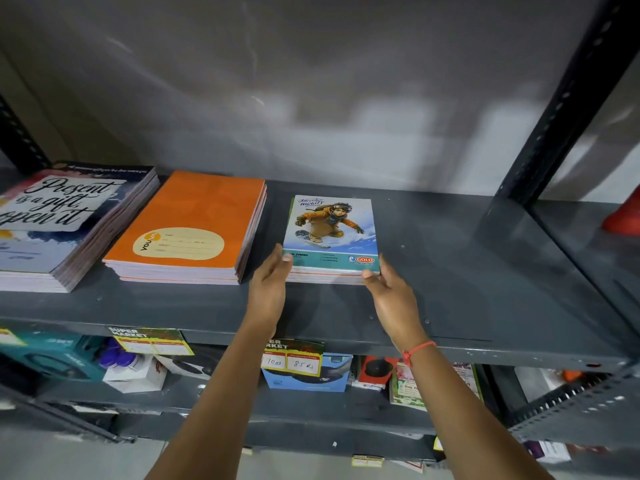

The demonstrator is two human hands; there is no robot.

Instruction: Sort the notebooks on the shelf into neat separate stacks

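Note:
Three notebook stacks lie on the dark grey metal shelf (450,271). At the far left is a stack topped by a "Present is a gift" cover (59,216). Beside it sits an orange-covered stack (194,223). The small stack with a snowboarder cover (330,230) lies in the middle. My left hand (270,285) presses flat against that small stack's near left corner. My right hand (388,289) holds its near right corner, thumb on the top cover. Both hands clasp the stack from the two sides.
The shelf's right half is bare metal up to a black perforated upright (561,109). A red object (623,216) shows at the far right edge. Price tags (292,355) hang on the shelf's front lip. Boxed goods (304,379) fill the lower shelf.

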